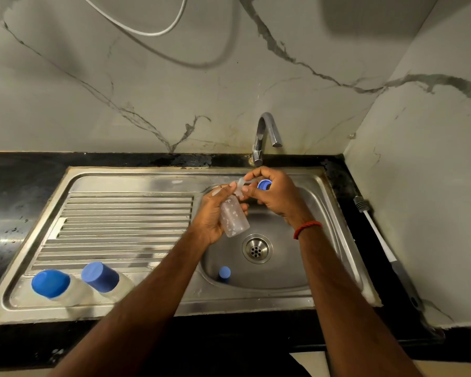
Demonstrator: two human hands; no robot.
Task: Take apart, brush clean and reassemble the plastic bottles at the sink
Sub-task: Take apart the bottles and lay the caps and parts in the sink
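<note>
Hands meet above the far side of the sink point(125, 174) basin, just below the faucet point(264, 131). The left hand point(211, 216) curls round a small clear bottle point(233, 217), holding it tilted with its neck pointing up and away; droplets or suds cling to its wall. The right hand point(276, 198) pinches a clear nozzle piece point(241, 184) at the bottle's neck between thumb and forefinger, and a blue cap point(264, 184) sits tucked under its other fingers. Whether the nozzle is seated in the neck or just free of it, I cannot tell. A red thread band point(307, 228) circles the right wrist.

Down in the basin, near and left of the drain point(257, 248), stands a small blue lid point(224, 274). On the near left corner of the ribbed drainboard two more bottles wait side by side, a left capped bottle point(52, 284) and a right capped bottle point(101, 277), both with blue tops. A long bottle brush point(378, 235) lies on the black counter point(11, 186) at the right, against the wall.
</note>
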